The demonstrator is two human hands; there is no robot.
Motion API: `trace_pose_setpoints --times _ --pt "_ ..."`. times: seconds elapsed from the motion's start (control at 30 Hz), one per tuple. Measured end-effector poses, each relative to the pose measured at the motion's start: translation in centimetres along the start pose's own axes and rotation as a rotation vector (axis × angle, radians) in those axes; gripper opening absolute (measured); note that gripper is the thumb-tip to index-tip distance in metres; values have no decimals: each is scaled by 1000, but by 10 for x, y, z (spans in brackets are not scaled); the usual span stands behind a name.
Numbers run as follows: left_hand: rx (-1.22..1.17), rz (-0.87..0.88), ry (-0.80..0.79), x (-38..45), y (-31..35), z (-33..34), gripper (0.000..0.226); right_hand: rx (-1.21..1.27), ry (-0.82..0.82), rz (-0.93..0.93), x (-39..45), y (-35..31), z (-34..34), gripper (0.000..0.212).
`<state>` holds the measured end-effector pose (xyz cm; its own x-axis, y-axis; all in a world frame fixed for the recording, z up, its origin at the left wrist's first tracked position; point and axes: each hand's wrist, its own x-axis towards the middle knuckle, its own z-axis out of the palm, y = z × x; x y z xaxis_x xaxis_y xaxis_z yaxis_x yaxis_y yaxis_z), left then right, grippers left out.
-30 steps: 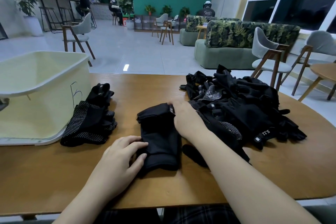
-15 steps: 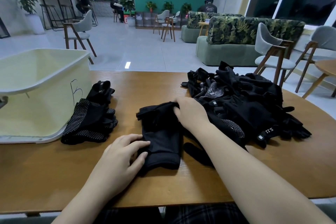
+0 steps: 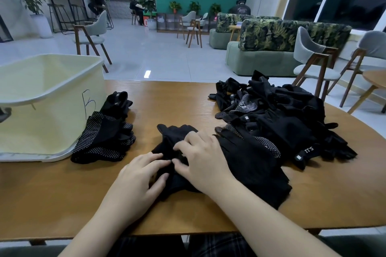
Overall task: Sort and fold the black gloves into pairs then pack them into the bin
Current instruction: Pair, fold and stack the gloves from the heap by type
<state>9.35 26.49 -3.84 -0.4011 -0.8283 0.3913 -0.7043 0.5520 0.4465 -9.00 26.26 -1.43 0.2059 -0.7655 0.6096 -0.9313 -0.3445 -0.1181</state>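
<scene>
Wooden table (image 3: 188, 100), both hands (image 3: 177, 169) together, fingers seemingly pressing on the black gloves (image 3: 171, 142).

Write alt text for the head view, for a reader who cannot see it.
Both hands, left hand and right hand, press on a black glove pair at the middle of a wooden table. A loose glove pile lies right; folded gloves sit beside a cream bin left.
</scene>
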Motion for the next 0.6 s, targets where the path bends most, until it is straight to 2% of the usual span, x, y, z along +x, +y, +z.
trace_pose_setpoints --times 0.17,0.23,0.37,0.47,0.6 --pt "-48 10 15 -2 -4 -1 53 254 -281 50 -7 5 -19 54" --pt "-70 18 29 -2 -5 -2 48 340 -363 95 -9 8 -27 60" --pt "-112 46 17 -5 -7 -6 37 288 -353 132 -9 13 -26 44" --pt "-108 23 6 -5 -6 -6 39 277 -319 156 -6 17 -20 32" --pt "-97 8 11 -4 -7 -4 43 279 -327 146 1 18 -17 29"
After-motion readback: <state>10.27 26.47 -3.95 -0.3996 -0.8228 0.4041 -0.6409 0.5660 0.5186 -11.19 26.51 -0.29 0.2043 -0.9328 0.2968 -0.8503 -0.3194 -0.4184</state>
